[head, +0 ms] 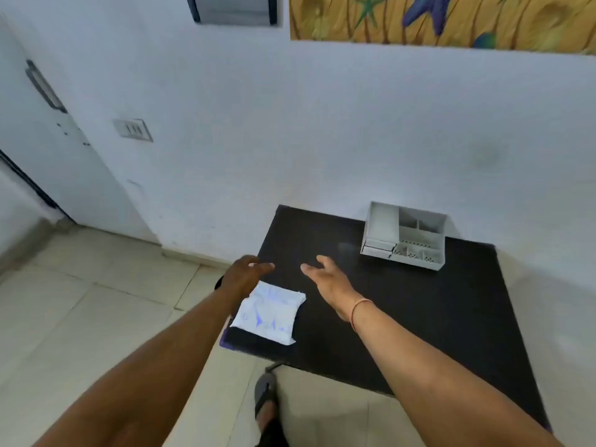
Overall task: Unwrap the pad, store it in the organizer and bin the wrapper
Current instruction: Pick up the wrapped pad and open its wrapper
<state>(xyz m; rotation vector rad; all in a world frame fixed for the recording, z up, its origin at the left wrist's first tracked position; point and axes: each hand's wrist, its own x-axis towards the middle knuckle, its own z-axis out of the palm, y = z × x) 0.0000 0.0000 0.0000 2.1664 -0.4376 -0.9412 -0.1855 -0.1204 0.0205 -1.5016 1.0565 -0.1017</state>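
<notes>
Both hands — left hand (245, 274), right hand (325, 279) — hover with wide, empty grip above the wrapped pad (269, 312).

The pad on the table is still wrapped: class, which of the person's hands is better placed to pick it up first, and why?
Probably the left hand. It hovers open right at the pad's far left corner, while the right hand is open over bare table, further away.

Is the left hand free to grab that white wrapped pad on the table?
Probably yes. The left hand is open and empty, hovering at the far edge of the pad, which lies flat near the corner of the table with nothing on it.
</notes>
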